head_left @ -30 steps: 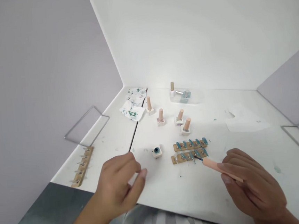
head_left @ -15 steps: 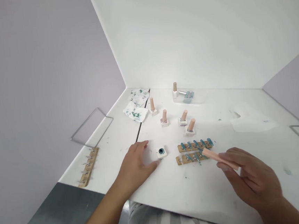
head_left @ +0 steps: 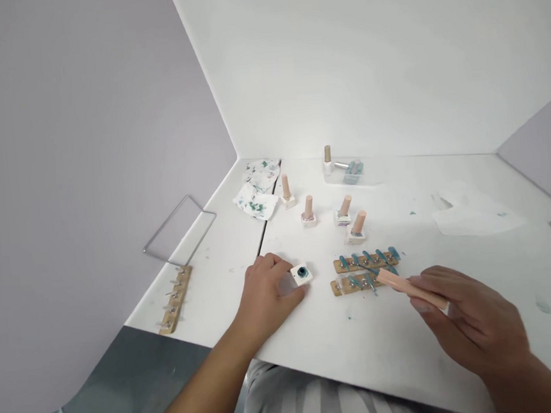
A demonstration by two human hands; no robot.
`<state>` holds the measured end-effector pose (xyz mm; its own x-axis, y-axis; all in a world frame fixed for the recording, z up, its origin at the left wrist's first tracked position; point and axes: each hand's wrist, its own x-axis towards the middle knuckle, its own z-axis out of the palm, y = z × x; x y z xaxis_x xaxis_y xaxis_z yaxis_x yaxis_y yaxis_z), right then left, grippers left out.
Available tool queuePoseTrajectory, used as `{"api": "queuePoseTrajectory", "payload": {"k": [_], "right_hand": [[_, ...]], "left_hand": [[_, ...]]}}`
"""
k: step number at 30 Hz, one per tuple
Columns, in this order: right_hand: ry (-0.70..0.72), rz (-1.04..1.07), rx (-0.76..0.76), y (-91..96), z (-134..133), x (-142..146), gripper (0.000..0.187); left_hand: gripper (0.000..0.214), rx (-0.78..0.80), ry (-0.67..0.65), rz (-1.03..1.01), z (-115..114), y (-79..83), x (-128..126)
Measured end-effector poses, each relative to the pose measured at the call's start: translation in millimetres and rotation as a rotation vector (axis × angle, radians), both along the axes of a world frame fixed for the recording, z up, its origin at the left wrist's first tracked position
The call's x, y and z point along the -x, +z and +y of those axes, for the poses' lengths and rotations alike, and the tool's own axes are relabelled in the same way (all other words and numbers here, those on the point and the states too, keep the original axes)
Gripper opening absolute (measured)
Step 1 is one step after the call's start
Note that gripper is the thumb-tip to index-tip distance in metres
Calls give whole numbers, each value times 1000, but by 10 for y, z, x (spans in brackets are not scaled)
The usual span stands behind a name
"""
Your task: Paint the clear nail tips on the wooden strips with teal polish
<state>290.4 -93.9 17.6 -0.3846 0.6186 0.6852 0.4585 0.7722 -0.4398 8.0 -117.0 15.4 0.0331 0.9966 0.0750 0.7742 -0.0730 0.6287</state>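
1. Left hand [head_left: 269, 294]: thumb and fingers are drawn in about the open bottle [head_left: 302, 273], approached from its 8 o'clock side. Contact appears to be made on two sides; firmness of grip cannot be told.
2. Change noted: one second ago this hand was held curled and clear of the bottle; half a second ago it was spread beside it. In judgement, the bottle, previously left unattended, is now brought under control while the brush is in use.
3. Right hand [head_left: 473, 324]: the brush handle [head_left: 413, 289] is clamped between thumb and fingers, pointed towards 10 o'clock. The grip is unchanged over the second.
4. The brush end is placed over the teal nail tips [head_left: 343, 263]; whether any tip is touched cannot be confirmed.
5. The nail tips are carried on a far strip [head_left: 337, 267] and a near strip [head_left: 335, 289], both located at 3 o'clock from the open bottle on the tabletop [head_left: 388, 338].
6. Capped bottles [head_left: 308, 213] are found between 12 and 2 o'clock from the open bottle; stained tissue [head_left: 256, 203] is found at 11 o'clock.
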Motion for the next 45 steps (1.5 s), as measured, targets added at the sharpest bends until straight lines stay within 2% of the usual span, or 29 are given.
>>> {"api": "queuePoseTrajectory", "payload": {"k": [7, 12, 15, 19, 24, 30, 38, 45], "right_hand": [[191, 1, -72, 88, -4, 71, 36], [253, 53, -53, 52, -20, 118, 45], [239, 100, -27, 30, -29, 149, 47], [184, 220, -7, 25, -12, 163, 42], [160, 304, 88, 16, 3, 145, 39], [181, 266, 142, 26, 9, 150, 41], [164, 260, 179, -1, 7, 137, 42], [188, 261, 183, 40, 11, 158, 41]], "left_hand": [[8, -89, -73, -262, -34, 225, 86], [12, -59, -260, -409, 79, 464, 29], [15, -32, -382, -524, 185, 526, -94], [18, -12, -501, -623, 305, 434, -199], [19, 104, -519, -739, 383, 263, -161], [27, 206, -540, -910, 445, 131, -99], [25, 342, -560, -950, 414, 114, -118], [26, 344, -559, -960, 415, 127, -132]]}}
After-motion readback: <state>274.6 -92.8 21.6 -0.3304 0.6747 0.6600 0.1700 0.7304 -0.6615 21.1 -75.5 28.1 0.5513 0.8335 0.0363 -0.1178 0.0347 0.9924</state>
